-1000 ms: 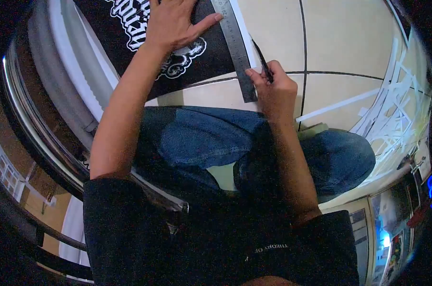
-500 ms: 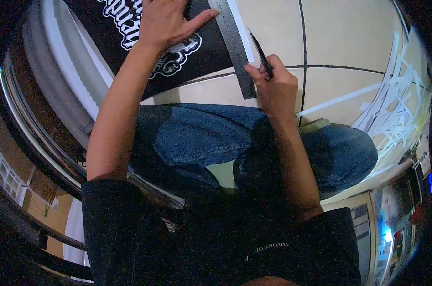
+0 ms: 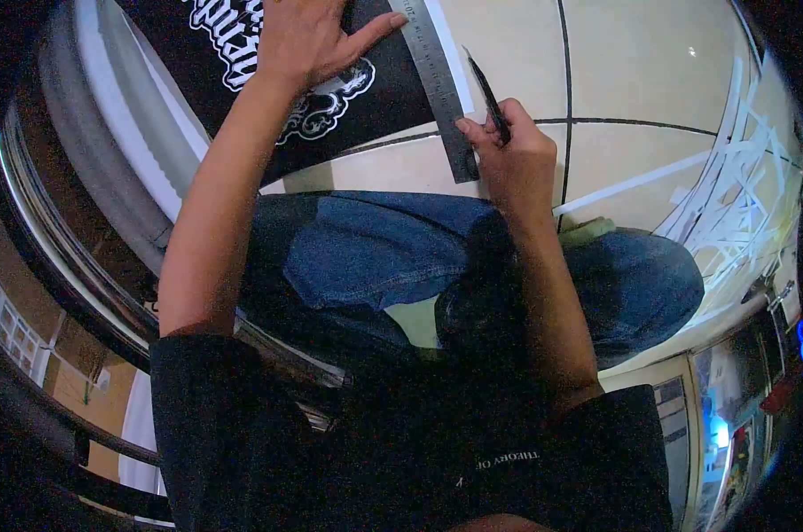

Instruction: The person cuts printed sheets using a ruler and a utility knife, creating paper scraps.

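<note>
My left hand [image 3: 304,40] lies flat on a black sheet with white lettering and ornament [image 3: 366,97]. Its thumb stretches out to the edge of a metal ruler [image 3: 432,75], while its other fingertips run past the top of the view. The ruler lies along the sheet's right side, with a narrow white margin [image 3: 454,66] showing beyond it. My right hand [image 3: 518,155] is closed around a slim black utility knife [image 3: 488,96], whose thin tip points up and away from me. The right thumb rests at the ruler's near end.
Light floor tiles [image 3: 641,62] with dark joints lie under the work. A heap of thin white strips [image 3: 738,195] is at the right, with one long strip [image 3: 632,184] reaching toward my right wrist. My denim-covered legs [image 3: 375,239] are folded close by. Rounded grey padding [image 3: 82,115] borders the left.
My right hand and the knife have shifted very slightly. The left hand, the sheet and the ruler are almost where they were.
</note>
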### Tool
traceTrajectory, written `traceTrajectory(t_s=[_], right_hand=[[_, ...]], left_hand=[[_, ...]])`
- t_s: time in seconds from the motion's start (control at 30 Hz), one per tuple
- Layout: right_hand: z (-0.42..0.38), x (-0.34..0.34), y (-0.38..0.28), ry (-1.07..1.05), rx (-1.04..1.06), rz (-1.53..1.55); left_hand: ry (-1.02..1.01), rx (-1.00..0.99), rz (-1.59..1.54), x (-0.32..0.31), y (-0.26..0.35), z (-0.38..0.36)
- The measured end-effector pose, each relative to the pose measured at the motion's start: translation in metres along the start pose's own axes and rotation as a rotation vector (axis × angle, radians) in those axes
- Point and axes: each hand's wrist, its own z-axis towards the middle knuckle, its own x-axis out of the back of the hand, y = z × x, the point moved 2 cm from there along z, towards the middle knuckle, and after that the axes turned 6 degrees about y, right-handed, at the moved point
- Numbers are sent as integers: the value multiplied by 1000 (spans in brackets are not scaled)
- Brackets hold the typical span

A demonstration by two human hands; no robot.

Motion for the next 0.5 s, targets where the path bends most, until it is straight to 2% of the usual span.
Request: traceTrajectory(t_s=[0.5], right_hand=[[2,3,-7,18,-10,24]], left_hand=[[-39,28,26,6,0,1]])
